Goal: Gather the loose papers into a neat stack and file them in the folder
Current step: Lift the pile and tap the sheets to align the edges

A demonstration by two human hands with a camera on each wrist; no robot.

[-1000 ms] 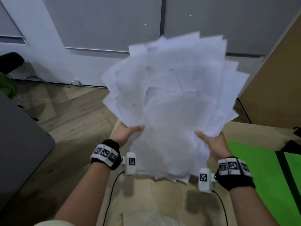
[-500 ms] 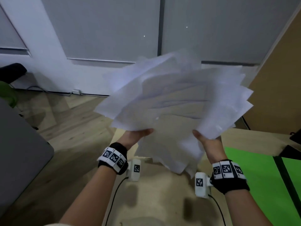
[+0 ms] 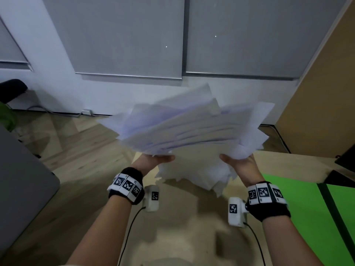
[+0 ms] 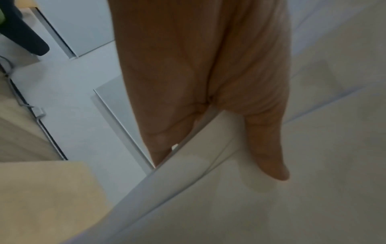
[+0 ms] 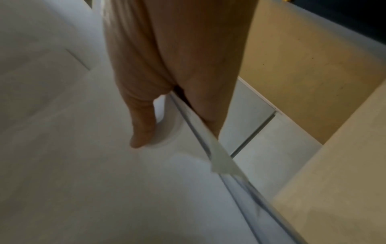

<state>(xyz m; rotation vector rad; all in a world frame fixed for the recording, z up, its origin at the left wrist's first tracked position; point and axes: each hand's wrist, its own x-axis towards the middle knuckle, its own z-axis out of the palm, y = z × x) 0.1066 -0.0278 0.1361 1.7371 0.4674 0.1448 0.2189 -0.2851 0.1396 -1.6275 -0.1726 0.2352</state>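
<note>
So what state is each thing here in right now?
Loose white paper sheets: held in the air, fanned out, edges uneven, not yet a neat stack.
Left hand: grips the sheets' left edge.
Right hand: grips the sheets' right edge.
Folder: not in view.

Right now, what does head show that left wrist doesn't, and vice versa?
Head only: the right hand on the bundle's right side, the uneven fanned edges of the papers, and the green mat.
Left wrist only: up close, the thumb on the facing sheet with the fingers behind the edge.
Both: the left hand gripping the papers, which are off the table.
</note>
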